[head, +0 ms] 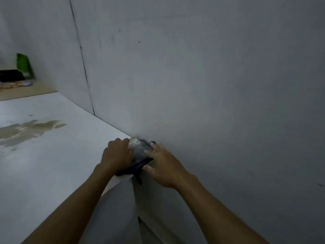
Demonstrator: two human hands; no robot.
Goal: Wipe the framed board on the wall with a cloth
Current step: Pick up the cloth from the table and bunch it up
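1. One broad pale grey wall panel [202,85] fills the view, a thin dark seam [84,67] running down its left side. If this is the framed board, no frame edge shows, so I can't say for sure.
2. One white flat surface [52,164] meets the wall's foot, with a single brownish spill stain [29,131] out to the left, well apart from the hands.
3. Two bare forearms reach in, and there are two hands. The left hand [118,154] has its fingers curled over the bundle, gripping it from the left.
4. The right hand [165,166] lies with fingers fairly straight and spread, the tips resting on the bundle, pressing rather than clutching.
5. One crumpled grey-and-dark cloth [140,154] sits wedged in the corner where surface meets wall, between both hands (a dark strip trails off its near edge).
6. Far left, small and blurred: one green upright object [23,65] and one black object [11,75].
7. Risks, as I judge them: the bunched cloth could smear dirt instead of lifting it, the trailing strip could snag, and a loose right-hand hold could let it slip along the wall.
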